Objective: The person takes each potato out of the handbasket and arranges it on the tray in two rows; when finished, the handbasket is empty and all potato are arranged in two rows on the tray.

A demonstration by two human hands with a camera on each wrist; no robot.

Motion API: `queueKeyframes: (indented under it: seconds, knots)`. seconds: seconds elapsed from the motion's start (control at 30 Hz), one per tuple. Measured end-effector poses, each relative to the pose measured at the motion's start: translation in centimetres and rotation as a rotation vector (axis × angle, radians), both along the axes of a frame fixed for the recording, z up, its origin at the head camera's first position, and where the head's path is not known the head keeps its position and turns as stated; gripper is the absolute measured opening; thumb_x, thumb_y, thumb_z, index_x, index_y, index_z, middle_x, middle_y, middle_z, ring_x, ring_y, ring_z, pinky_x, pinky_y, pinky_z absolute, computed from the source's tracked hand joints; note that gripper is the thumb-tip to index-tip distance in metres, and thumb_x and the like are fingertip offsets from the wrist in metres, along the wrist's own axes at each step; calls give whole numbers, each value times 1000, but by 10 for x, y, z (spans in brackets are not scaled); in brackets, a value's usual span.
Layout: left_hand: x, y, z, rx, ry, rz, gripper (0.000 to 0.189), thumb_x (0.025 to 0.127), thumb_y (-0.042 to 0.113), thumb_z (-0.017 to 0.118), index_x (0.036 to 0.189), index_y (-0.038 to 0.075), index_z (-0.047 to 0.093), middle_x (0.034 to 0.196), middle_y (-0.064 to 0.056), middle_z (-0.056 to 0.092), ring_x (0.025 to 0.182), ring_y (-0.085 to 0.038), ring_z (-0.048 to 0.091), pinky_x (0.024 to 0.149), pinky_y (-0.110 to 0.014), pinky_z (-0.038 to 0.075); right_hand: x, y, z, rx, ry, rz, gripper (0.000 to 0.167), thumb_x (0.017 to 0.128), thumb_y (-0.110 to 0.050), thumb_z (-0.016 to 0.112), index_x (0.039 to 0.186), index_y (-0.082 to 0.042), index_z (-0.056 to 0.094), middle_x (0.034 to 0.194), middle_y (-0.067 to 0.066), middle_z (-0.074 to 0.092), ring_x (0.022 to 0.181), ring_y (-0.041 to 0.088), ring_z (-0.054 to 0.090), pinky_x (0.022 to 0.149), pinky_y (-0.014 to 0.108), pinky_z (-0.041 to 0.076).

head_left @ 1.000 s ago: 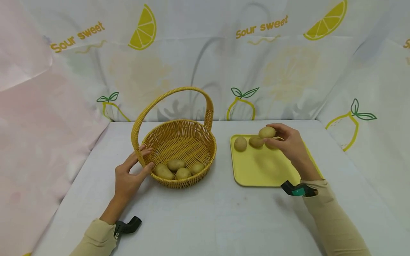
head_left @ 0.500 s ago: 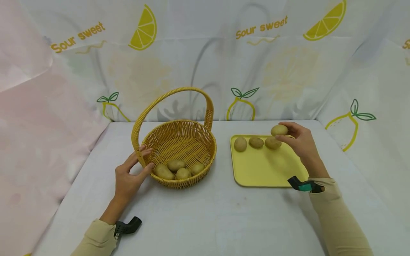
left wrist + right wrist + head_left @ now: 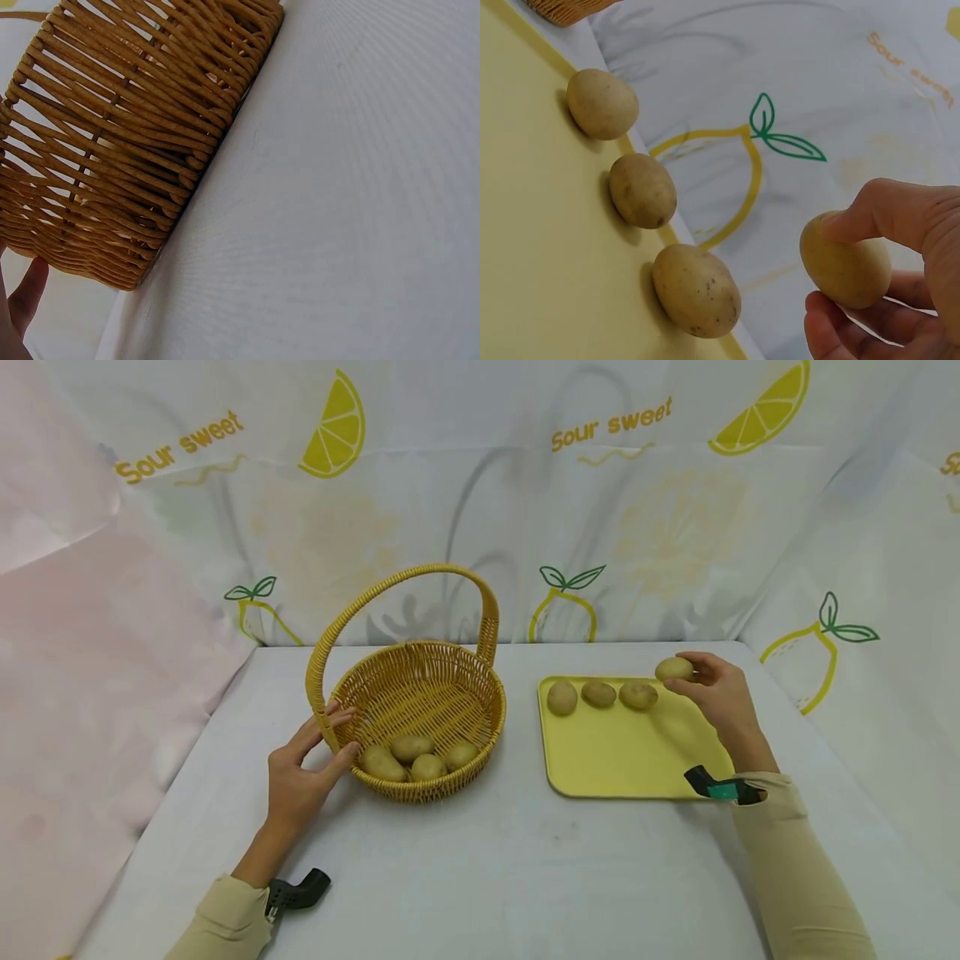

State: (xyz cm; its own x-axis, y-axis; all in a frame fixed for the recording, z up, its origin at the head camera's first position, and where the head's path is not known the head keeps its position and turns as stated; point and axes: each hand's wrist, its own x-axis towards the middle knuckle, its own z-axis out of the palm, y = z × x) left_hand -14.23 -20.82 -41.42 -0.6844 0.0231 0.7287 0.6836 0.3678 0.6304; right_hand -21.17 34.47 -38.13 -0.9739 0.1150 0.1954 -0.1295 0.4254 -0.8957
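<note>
My right hand (image 3: 716,693) pinches a potato (image 3: 674,669) between thumb and fingers, above the back right part of the yellow tray (image 3: 622,760). In the right wrist view that potato (image 3: 847,262) is gripped at its side, apart from the row on the tray. Three potatoes (image 3: 598,694) lie in a line along the tray's back edge. My left hand (image 3: 303,772) holds the left side of the wicker basket (image 3: 420,693) at the foot of its handle, thumb outside and fingers over the rim. Several potatoes (image 3: 412,747) lie at the basket's front inside.
Basket and tray stand apart on a white-covered table (image 3: 480,877), basket left, tray right. The basket's tall arched handle (image 3: 408,575) rises over it. Behind hangs a white cloth (image 3: 450,510) with lemon prints, and a pinkish cloth (image 3: 97,693) hangs at the left.
My right hand has carried its potato rightward over the tray's back edge, uncovering the third potato in the row. The left hand and basket have stayed in place.
</note>
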Motion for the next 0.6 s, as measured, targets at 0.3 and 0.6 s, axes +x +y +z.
queueKeyframes:
  seconds: [0.3,0.6]
  knots:
    - [-2,0,-1,1,3,1,40,79,-14,76,119,-9,72,120,-25,71,127,-49,56,111,-28,43,-4,14,-14,25,-32,-60,56,95,-12,77,142,7,56,108,-16,61,93,-2,61,77,11,49]
    - [0,1,1,-1,2,-3,40,78,-16,75,118,-12,71,118,-28,70,125,-52,55,111,-28,43,-2,20,-20,52,-79,-88,59,95,-19,78,143,7,55,106,-18,59,94,-1,58,76,12,48]
